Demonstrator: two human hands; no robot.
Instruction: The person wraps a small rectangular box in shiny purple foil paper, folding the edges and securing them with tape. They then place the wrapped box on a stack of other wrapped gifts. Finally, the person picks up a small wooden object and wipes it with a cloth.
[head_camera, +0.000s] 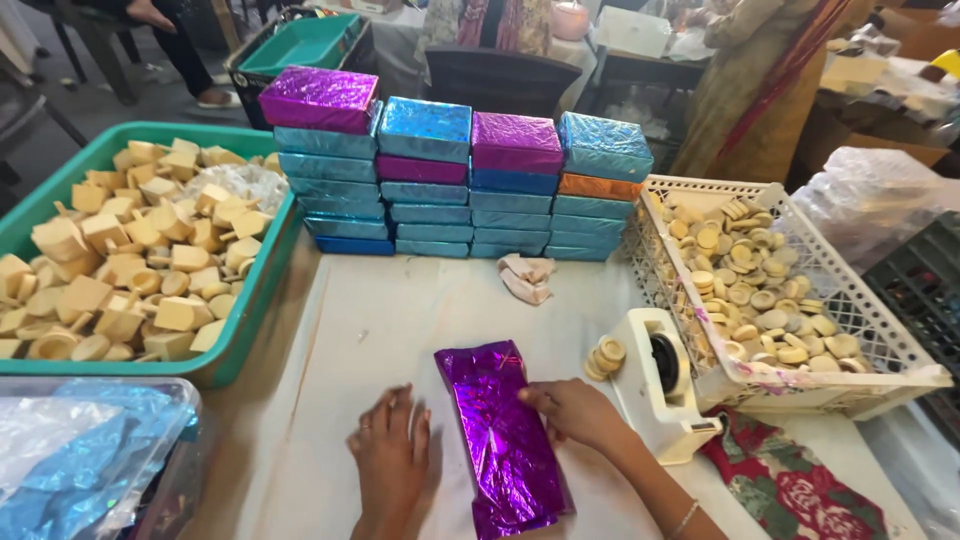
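Purple foil packet (503, 435) flat between hands; right hand (575, 410) fingers (530, 396) touching edge.

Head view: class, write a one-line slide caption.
Two hands, left hand and right hand, press a purple foil-wrapped block flat beside a tape dispenser.

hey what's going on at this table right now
A person is wrapping a block in shiny purple foil on a paper-covered table. The right hand presses on the foil's edge; the left hand lies flat on the table against its other side. Behind stand stacks of wrapped blue and purple blocks. A green tub of tan blocks sits left, a white basket of round pieces right, with a tape dispenser near the right hand.
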